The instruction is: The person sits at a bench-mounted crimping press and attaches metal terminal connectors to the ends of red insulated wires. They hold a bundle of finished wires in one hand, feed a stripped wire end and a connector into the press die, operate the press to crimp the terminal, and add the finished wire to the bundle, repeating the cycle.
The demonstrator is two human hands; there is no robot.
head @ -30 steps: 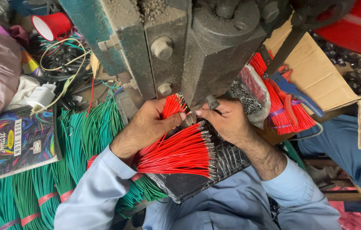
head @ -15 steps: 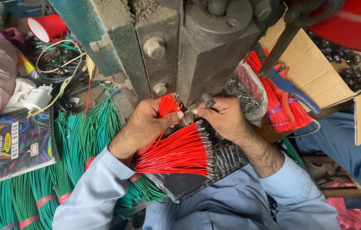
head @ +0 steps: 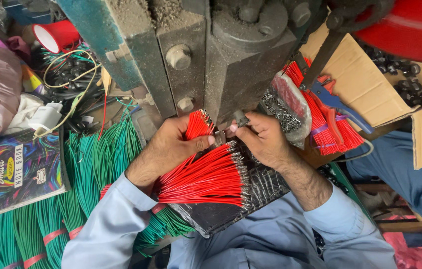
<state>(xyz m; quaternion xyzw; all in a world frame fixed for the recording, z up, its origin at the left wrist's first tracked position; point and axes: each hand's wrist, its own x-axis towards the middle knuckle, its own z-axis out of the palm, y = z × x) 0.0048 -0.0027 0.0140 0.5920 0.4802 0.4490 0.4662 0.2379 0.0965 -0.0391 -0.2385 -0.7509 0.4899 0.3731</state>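
Head view: left hand (head: 173, 149) fingers clamped round small bunch of red insulated wires (head: 198, 124), tips fanned just above thumb. Right hand (head: 263, 139) fingertips pinched together on single wire end at grey metal press machine (head: 231, 65). Larger fan of red wires with metal terminals (head: 211, 177) lies below both hands on black textured pad (head: 251, 192). Green wire bundles (head: 96, 164) left of left fingers. Judgement: keep bunch tight, feed one wire squarely, fingertips away from die.
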